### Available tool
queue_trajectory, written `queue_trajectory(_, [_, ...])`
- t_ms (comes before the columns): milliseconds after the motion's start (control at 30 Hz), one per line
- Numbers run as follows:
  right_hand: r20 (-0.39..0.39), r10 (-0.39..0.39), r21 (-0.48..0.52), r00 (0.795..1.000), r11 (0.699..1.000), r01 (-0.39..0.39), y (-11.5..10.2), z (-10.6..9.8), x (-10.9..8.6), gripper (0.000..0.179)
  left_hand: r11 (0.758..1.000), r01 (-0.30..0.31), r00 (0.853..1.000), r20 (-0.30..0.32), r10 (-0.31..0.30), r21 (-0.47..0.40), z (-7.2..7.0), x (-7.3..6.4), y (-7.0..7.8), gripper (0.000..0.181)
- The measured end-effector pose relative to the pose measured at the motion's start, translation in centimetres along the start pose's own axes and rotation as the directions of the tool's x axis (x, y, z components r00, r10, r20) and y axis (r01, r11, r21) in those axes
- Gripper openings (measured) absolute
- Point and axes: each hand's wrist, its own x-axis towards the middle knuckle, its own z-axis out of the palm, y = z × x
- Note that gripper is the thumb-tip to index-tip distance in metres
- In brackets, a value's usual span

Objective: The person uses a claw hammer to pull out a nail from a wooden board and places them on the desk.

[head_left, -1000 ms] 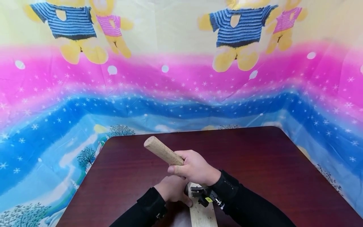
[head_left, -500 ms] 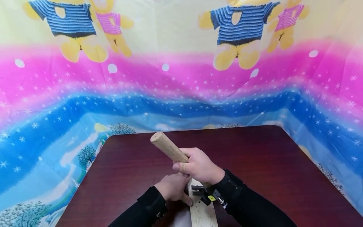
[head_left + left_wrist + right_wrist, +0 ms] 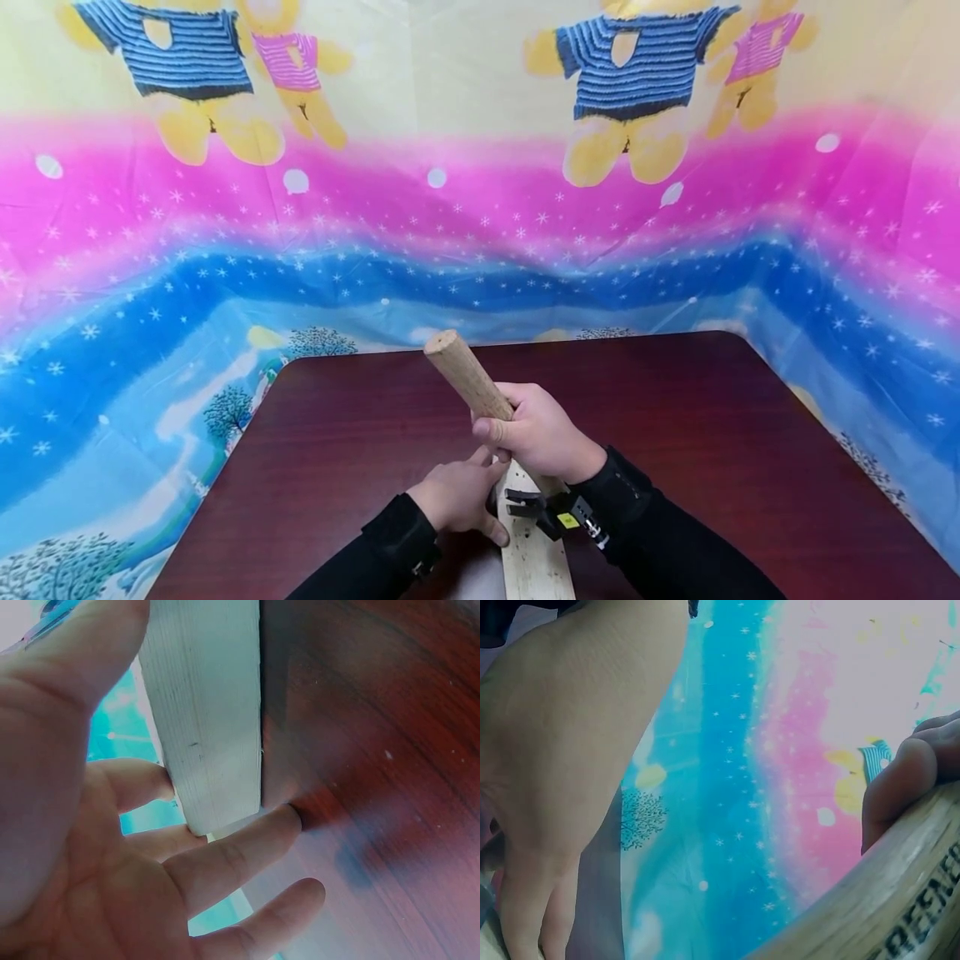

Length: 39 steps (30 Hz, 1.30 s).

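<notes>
My right hand point(image 3: 543, 433) grips the wooden handle of a claw hammer point(image 3: 468, 375), thumb along its near side. The handle slants up to the far left, and black lettering shows on it in the right wrist view. The hammer's black head, with a yellow sticker, sits low over a pale wooden board point(image 3: 534, 554), its claw across the board's top. My left hand point(image 3: 457, 496) holds the board at its far end, thumb against the left edge. In the left wrist view its fingers point(image 3: 232, 855) bend about the board's end. Small dark spots dot the board's top.
The board lies on a dark red-brown table point(image 3: 337, 433) with rounded far corners. A patterned curtain point(image 3: 450, 217) with bears and snowflakes hangs close behind the table and along both sides. Black cuffs with small devices wrap both wrists.
The hammer handle has swung rightward and more upright, its end rising, as my right hand moves right and slightly away. The left hand stays at the board, its fingers shifting slightly.
</notes>
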Motion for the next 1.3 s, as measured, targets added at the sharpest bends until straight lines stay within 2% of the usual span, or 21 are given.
queue_trajectory(167, [-0.013,0.007,0.009,1.0,1.0,-0.007,-0.1,-0.2,-0.3,0.079,1.0,-0.005,1.0,0.0,0.005,-0.01,0.0,0.0,0.2,0.114])
queue_trajectory(433, [-0.03,-0.01,0.112,0.999,0.994,0.013,-0.2,-0.3,-0.8,0.077,1.0,-0.017,1.0,-0.011,0.017,-0.017,0.1,-0.4,0.1,0.117])
queue_trajectory(767, [-0.036,-0.022,0.112,0.999,0.993,0.026,0.0,-0.6,-0.9,0.071,1.0,-0.01,1.0,-0.017,0.01,-0.013,0.0,-0.4,0.0,0.118])
queue_trajectory(967, [-0.075,-0.062,0.172,0.995,0.982,0.074,0.1,-1.2,-1.7,0.061,1.0,0.014,1.0,-0.006,-0.014,0.005,0.2,-0.2,0.2,0.12])
queue_trajectory(1167, [-0.08,-0.09,0.167,0.993,0.981,0.102,0.2,-1.5,-1.9,0.057,1.0,0.023,1.0,-0.008,-0.023,-0.001,0.0,-0.1,0.1,0.121])
queue_trajectory(1300, [-0.076,-0.138,0.178,0.988,0.973,0.149,0.3,-1.7,-2.1,0.056,1.0,0.019,1.0,-0.013,-0.019,-0.002,-0.1,-0.1,0.1,0.12])
